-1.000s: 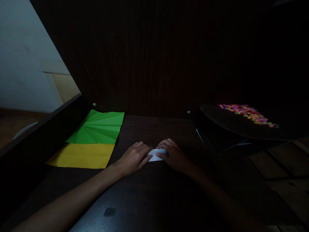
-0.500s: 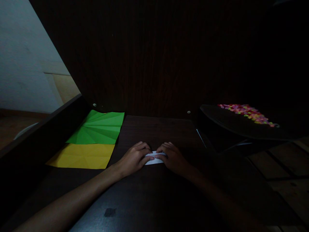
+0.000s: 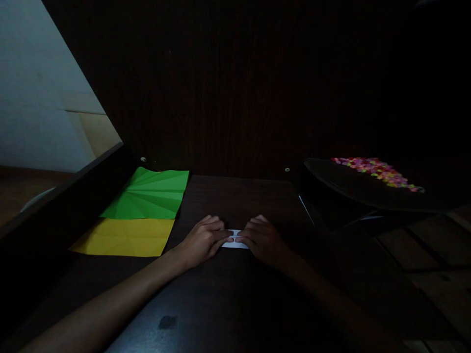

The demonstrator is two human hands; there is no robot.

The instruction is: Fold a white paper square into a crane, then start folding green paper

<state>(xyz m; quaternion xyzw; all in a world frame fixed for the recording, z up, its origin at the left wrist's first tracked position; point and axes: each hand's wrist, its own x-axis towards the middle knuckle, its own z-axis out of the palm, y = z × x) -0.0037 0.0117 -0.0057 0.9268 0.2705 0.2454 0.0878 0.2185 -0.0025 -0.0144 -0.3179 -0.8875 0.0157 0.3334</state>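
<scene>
A small folded white paper [image 3: 235,244] lies on the dark wooden table, with a line running along its middle. My left hand [image 3: 206,240] grips its left end, thumb and index finger on the paper and the other fingers curled. From the other side my right hand [image 3: 263,240] holds the right end in much the same way. The thumbs and index fingertips come close together near the paper's centre. Both ends of the paper are hidden under my hands.
To the left lie a creased green paper sheet [image 3: 150,193] and a creased yellow paper sheet [image 3: 125,238], beside a raised wooden side board [image 3: 62,193]. A dark panel [image 3: 221,98] stands behind. At right, a dark bag-like object [image 3: 342,184] carries a colourful flower-like string [image 3: 382,171].
My index fingers have come down onto the paper and closer to my thumbs. The paper now looks flatter, with a line showing along its middle.
</scene>
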